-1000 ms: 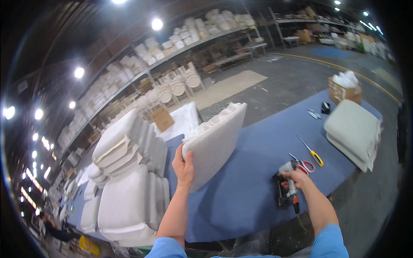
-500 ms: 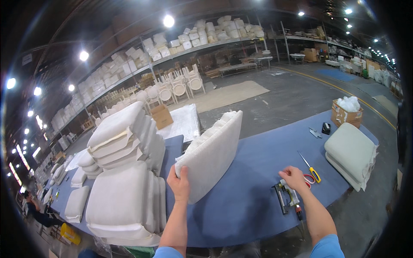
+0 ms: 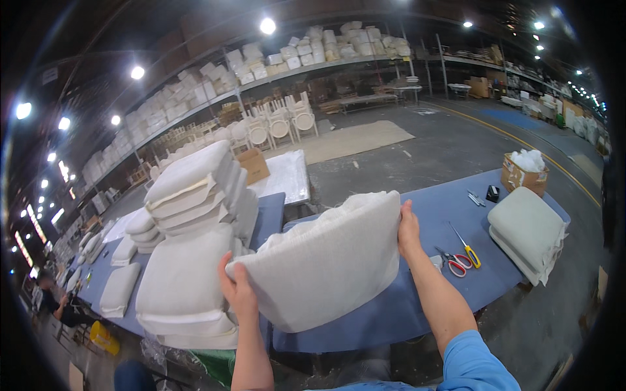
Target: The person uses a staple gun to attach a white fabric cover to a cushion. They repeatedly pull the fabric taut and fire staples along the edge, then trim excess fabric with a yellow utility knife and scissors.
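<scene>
A pale grey upholstered seat cushion [image 3: 326, 260] is held tilted above the blue-covered table [image 3: 365, 339], its smooth fabric face toward me and ruffled fabric along its upper edge. My left hand [image 3: 241, 290] grips its left end, thumb on the face. At the opposite end, my right hand [image 3: 409, 231] is closed on the edge, with the fingers partly hidden. Red-handled scissors [image 3: 458, 263] and a yellow-handled screwdriver [image 3: 473, 255] lie right of my right forearm. Only a small piece of the staple gun [image 3: 436, 261] shows beside that forearm.
Tall stacks of similar cushions [image 3: 186, 274] stand close on my left. Another short cushion stack [image 3: 528, 225] sits at the table's right end, near a cardboard box [image 3: 523, 176] of white stuffing. A stapler-like black object [image 3: 493, 193] lies nearby. Far left, a person [image 3: 55, 303] sits.
My right hand has left the staple gun and taken hold of the cushion's right end. The cushion has turned from nearly upright to a wider, lower tilt, its face toward me.
</scene>
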`<state>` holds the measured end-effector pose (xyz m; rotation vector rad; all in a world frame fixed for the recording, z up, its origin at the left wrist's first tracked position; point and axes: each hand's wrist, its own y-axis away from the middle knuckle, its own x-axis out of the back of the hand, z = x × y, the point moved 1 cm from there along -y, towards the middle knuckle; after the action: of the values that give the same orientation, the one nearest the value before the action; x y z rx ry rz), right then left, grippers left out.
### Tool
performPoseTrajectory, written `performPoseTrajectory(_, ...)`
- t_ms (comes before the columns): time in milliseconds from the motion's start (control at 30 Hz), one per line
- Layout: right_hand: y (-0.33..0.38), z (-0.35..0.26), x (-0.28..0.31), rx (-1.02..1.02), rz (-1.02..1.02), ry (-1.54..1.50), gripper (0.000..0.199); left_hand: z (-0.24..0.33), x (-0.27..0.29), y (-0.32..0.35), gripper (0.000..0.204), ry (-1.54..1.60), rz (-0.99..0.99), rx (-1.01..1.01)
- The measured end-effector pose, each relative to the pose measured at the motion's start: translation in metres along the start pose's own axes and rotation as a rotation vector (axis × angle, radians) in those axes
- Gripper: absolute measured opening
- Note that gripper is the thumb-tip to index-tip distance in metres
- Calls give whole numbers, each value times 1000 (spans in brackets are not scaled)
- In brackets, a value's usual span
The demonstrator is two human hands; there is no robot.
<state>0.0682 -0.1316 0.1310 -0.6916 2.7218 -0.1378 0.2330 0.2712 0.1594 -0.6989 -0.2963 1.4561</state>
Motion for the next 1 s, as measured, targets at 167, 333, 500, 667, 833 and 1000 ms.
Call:
performPoseTrajectory(167, 67, -36, -77, 982, 142, 595, 47, -13, -11, -30, 38, -195, -5, 46)
performPoseTrajectory(333, 175, -59, -190, 1417, -426, 682, 64, -10, -17, -34, 45, -88, 40, 16)
performPoseTrajectory(500, 134, -45, -199, 1536, -439, 779, 72, -17, -29, -24, 43, -48, 75, -48)
performPoseTrajectory(667, 58, -61, -145, 1146, -305, 1062, 48, -30, -13, -30, 44, -110, 84, -36)
performPoseTrajectory(833, -1, -68, -92, 974, -157, 899, 33, -39, -11, -33, 46, -130, 83, -104)
performPoseTrajectory(1000, -26, -53, -75, 852, 139, 744, 30, -33, -16, -24, 45, -106, 95, -79)
